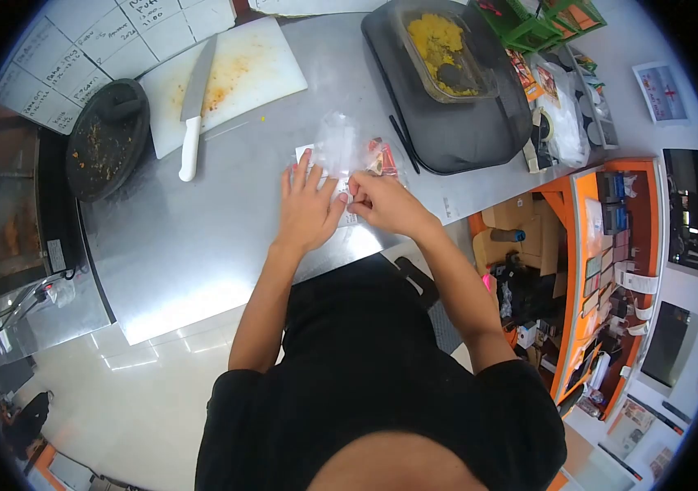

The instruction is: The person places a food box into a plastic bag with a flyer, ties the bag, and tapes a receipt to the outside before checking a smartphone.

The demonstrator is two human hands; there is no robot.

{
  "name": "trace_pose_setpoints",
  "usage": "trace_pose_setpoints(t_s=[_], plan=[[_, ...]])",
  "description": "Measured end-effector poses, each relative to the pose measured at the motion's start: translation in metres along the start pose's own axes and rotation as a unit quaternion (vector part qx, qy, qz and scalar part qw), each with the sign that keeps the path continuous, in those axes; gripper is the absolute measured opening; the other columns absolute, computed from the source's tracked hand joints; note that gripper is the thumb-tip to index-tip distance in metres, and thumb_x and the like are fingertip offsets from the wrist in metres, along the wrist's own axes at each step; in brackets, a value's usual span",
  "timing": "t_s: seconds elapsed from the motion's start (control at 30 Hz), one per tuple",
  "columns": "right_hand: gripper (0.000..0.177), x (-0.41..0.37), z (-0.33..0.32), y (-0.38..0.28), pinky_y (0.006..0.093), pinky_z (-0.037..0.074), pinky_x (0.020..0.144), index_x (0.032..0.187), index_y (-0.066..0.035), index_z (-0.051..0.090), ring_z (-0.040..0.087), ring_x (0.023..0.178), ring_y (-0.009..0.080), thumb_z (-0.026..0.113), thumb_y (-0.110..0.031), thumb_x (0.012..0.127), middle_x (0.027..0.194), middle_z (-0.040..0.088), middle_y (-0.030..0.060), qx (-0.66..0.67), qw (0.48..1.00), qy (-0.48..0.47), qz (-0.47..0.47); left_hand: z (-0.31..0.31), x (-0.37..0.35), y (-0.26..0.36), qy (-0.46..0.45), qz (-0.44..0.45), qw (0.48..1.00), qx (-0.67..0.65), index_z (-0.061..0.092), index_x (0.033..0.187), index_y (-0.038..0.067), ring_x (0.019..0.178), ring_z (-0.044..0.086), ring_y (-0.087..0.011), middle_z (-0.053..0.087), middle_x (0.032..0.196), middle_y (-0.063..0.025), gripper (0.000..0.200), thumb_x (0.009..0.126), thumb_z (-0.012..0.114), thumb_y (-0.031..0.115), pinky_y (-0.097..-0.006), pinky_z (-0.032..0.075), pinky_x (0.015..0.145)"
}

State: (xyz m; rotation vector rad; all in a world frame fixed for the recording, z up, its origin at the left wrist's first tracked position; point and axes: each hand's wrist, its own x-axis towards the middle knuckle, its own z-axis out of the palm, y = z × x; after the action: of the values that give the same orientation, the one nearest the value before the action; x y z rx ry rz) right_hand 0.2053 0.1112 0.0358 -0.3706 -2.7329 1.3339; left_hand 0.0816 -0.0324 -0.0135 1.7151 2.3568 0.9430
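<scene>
My left hand (308,209) lies flat with fingers spread, pressing on a white printed slip of paper (348,218) and the lower end of a clear plastic bag (338,143) on the steel table. My right hand (387,204) is closed in a pinch at the right edge of the slip, close to my left thumb. Between the hands the slip is partly covered, and whether it is joined to the bag cannot be made out. Just beyond my right hand is a red printed packet (381,155).
A knife (198,90) rests on a white cutting board (271,65), beside a dark stone mortar (103,155). At the right, a container of yellow food (480,86) sits on a black tray (463,147). Orange shelving (566,213) stands beside the steel table (169,254).
</scene>
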Motion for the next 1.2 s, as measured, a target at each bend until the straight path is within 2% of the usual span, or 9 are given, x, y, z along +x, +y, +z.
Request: trace_pose_setpoints(t_s=[0.1, 0.17, 0.4, 0.5, 0.57, 0.7, 0.83, 0.93, 1.2], plan=[[0.024, 0.002, -0.001, -0.006, 0.0445, 0.046, 0.068, 0.091, -0.002, 0.051, 0.063, 0.078, 0.0377, 0.07, -0.014, 0.081, 0.076, 0.065, 0.0165, -0.039, 0.998, -0.027, 0.047, -0.005, -0.001, -0.004, -0.018, 0.043, 0.999, 0.014, 0.058, 0.124, 0.001, 0.12, 0.039, -0.0475, 0.053, 0.124, -0.0249, 0.044, 0.094, 0.053, 0.033, -0.0609, 0.022, 0.109], [0.025, 0.002, -0.001, -0.01, 0.0455, 0.048, 0.07, 0.092, -0.001, 0.054, 0.064, 0.082, 0.0388, 0.07, -0.016, 0.081, 0.078, 0.065, 0.0176, -0.068, 0.995, -0.025, 0.072, -0.005, -0.001, -0.007, -0.03, 0.044, 0.999, 0.003, 0.06, 0.118, -0.001, 0.14, 0.025, -0.0415, 0.046, 0.133, -0.0225, 0.045, 0.091, 0.057, 0.035, -0.0635, 0.021, 0.108], [0.035, -0.009, -0.026, 0.001, 0.0453, 0.048, 0.063, 0.084, -0.002, 0.059, 0.063, 0.071, 0.0385, 0.078, -0.029, 0.073, 0.07, 0.064, 0.0158, -0.198, 0.969, 0.008, 0.146, -0.005, -0.001, -0.006, -0.068, 0.031, 0.996, 0.049, 0.058, 0.124, 0.001, 0.142, 0.022, -0.0406, 0.043, 0.14, -0.0219, 0.047, 0.089, 0.061, 0.033, -0.0635, 0.02, 0.109], [0.035, -0.031, -0.06, 0.021, 0.0414, 0.049, 0.062, 0.081, -0.002, 0.059, 0.064, 0.068, 0.0328, 0.08, -0.027, 0.072, 0.069, 0.064, 0.0138, -0.231, 0.962, 0.053, 0.132, -0.008, 0.001, -0.004, -0.029, 0.042, 0.999, -0.018, 0.057, 0.127, 0.004, 0.142, 0.024, -0.0382, 0.043, 0.141, -0.0241, 0.047, 0.089, 0.062, 0.031, -0.0614, 0.021, 0.11], [0.03, -0.055, -0.105, 0.038, 0.0358, 0.049, 0.063, 0.084, -0.002, 0.059, 0.064, 0.066, 0.0238, 0.079, -0.024, 0.076, 0.069, 0.063, 0.0107, -0.083, 0.966, 0.104, 0.223, -0.003, -0.001, -0.001, -0.01, 0.017, 1.0, -0.015, 0.057, 0.129, 0.007, 0.138, 0.031, -0.0384, 0.044, 0.14, -0.0255, 0.047, 0.088, 0.063, 0.029, -0.0604, 0.021, 0.111], [0.029, -0.134, -0.199, 0.138, 0.0392, 0.049, 0.071, 0.088, -0.001, 0.061, 0.064, 0.077, 0.0279, 0.073, -0.027, 0.082, 0.079, 0.065, 0.0145, -0.202, 0.833, 0.454, 0.243, -0.001, -0.007, 0.02, -0.151, -0.17, 0.973, 0.046, 0.055, 0.13, 0.006, 0.129, 0.041, -0.045, 0.051, 0.133, -0.0285, 0.044, 0.095, 0.049, 0.032, -0.0629, 0.02, 0.11], [0.033, -0.201, -0.285, 0.254, 0.0391, 0.049, 0.079, 0.095, -0.001, 0.065, 0.065, 0.087, 0.0296, 0.069, -0.033, 0.086, 0.089, 0.067, 0.0178, -0.367, 0.696, 0.558, 0.263, 0.004, 0.003, 0.047, -0.099, -0.163, 0.973, 0.129, 0.056, 0.127, 0.004, 0.127, 0.041, -0.0464, 0.054, 0.126, -0.0301, 0.044, 0.098, 0.043, 0.034, -0.0627, 0.022, 0.107], [0.045, -0.218, -0.316, 0.286, 0.0369, 0.054, 0.077, 0.12, -0.006, 0.063, 0.062, 0.099, 0.0215, 0.061, -0.041, 0.091, 0.11, 0.066, 0.0107, -0.078, 0.832, 0.417, 0.358, 0.017, 0.004, 0.057, -0.047, -0.179, 0.963, 0.197, 0.058, 0.123, 0.003, 0.126, 0.041, -0.0461, 0.056, 0.123, -0.0289, 0.042, 0.097, 0.044, 0.034, -0.0621, 0.023, 0.105], [0.036, -0.191, -0.336, 0.287, 0.0339, 0.056, 0.069, 0.109, -0.007, 0.069, 0.061, 0.088, 0.0178, 0.063, -0.037, 0.089, 0.097, 0.064, 0.0067, 0.067, 0.848, 0.321, 0.415, 0.042, 0.013, 0.06, -0.01, -0.231, 0.936, 0.267, 0.059, 0.112, 0.002, 0.12, 0.047, -0.0355, 0.058, 0.12, -0.0218, 0.04, 0.098, 0.045, 0.036, -0.055, 0.021, 0.107]])
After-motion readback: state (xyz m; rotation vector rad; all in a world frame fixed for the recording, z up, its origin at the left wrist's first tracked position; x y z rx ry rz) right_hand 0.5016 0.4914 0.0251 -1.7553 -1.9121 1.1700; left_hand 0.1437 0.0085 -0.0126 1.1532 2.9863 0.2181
